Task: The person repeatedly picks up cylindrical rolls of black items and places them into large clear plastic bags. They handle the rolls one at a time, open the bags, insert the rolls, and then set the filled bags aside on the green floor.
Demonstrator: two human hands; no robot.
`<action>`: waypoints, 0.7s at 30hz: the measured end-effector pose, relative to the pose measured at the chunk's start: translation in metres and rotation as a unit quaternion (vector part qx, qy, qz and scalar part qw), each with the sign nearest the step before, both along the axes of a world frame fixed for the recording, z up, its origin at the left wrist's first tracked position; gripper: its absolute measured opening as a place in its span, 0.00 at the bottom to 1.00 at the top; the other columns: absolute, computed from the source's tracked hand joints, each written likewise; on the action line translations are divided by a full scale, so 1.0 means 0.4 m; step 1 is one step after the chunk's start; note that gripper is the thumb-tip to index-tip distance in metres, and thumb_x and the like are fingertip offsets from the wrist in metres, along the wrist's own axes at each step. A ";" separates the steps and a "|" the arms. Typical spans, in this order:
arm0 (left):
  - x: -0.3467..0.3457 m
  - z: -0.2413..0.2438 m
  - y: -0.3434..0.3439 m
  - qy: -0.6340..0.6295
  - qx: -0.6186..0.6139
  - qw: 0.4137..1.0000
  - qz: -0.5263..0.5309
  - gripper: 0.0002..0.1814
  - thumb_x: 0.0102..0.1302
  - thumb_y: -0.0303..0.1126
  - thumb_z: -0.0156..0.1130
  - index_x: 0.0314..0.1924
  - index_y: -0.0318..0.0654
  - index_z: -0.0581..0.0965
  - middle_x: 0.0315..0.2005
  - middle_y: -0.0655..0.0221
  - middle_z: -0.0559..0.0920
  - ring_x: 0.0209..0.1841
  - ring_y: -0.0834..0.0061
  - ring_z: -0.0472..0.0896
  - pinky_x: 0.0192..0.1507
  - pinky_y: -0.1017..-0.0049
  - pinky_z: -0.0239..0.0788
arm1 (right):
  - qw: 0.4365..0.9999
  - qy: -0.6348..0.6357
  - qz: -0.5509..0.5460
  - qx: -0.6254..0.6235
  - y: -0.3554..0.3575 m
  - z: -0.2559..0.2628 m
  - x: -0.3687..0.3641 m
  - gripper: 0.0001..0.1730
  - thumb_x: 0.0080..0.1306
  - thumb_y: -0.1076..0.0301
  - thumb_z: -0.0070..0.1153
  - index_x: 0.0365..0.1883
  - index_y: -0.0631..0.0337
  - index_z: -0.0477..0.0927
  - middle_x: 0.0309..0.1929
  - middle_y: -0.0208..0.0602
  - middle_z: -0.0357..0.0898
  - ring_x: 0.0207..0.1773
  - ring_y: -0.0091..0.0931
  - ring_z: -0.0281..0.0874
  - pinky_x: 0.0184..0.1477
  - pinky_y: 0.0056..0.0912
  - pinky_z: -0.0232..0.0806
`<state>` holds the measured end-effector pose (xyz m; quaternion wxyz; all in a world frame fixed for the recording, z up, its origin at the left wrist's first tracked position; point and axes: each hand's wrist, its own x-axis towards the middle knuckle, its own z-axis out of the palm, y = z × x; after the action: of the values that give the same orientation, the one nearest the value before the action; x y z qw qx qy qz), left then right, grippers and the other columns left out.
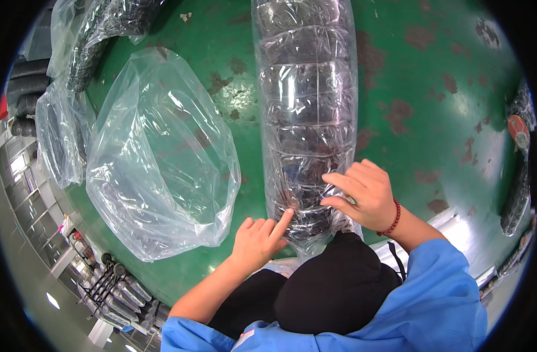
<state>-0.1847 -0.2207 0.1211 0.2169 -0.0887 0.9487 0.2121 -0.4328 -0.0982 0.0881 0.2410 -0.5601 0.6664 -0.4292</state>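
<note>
A long bundle of black rolls (pixel 310 108), wrapped in clear plastic film, lies on the floor and runs away from me. With its index finger extended, my left hand (pixel 259 240) touches the film near the close end; the other fingers are curled and hold nothing visible. My right hand (pixel 367 191) is above the bundle's right side, its thumb and index finger apart. A small object with a green part (pixel 351 199) shows inside the right hand, mostly hidden by the fingers; its kind is unclear. Gathered film bunches at the near end, by my knee.
A large clear plastic bag (pixel 162 154) lies spread on the green floor (pixel 426 132) to the left. Other wrapped black rolls (pixel 86 61) are at upper left. At lower left is a black metal cart (pixel 103 281) near several wrapped rolls. A red tape dispenser or roll (pixel 518 131) is at far right.
</note>
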 end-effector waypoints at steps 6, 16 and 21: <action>-0.001 -0.006 -0.019 -0.003 0.017 1.000 -0.012 0.45 0.47 0.44 0.73 0.67 0.43 0.68 0.25 0.76 0.69 0.27 0.76 0.72 0.33 0.71 0.59 | 0.996 0.088 -0.006 0.022 -0.025 -0.059 0.028 0.32 0.49 0.56 0.69 0.51 0.61 0.78 0.29 0.31 0.68 0.31 0.31 0.66 0.33 0.33 0.62; -0.141 0.036 -0.118 0.197 0.014 0.980 -0.001 0.32 0.49 0.43 0.74 0.56 0.42 0.79 0.19 0.78 0.63 0.21 0.77 0.66 0.26 0.73 0.54 | 0.994 -0.006 0.111 -0.003 0.048 -0.114 0.109 0.31 0.52 0.60 0.68 0.53 0.61 0.78 0.21 0.27 0.66 0.23 0.26 0.69 0.25 0.31 0.65; -0.252 0.004 -0.158 0.125 -0.044 0.991 0.005 0.38 0.49 0.42 0.72 0.63 0.45 0.74 0.21 0.78 0.64 0.23 0.78 0.68 0.28 0.73 0.56 | 0.990 -0.013 0.141 -0.025 0.065 -0.140 0.104 0.31 0.52 0.59 0.69 0.55 0.58 0.78 0.19 0.25 0.66 0.19 0.25 0.69 0.22 0.31 0.64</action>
<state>-0.2853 -0.2838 0.1228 0.0911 -0.0757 0.9763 0.1811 -0.3911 -0.0722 0.0322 0.2936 -0.6484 0.5670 -0.4146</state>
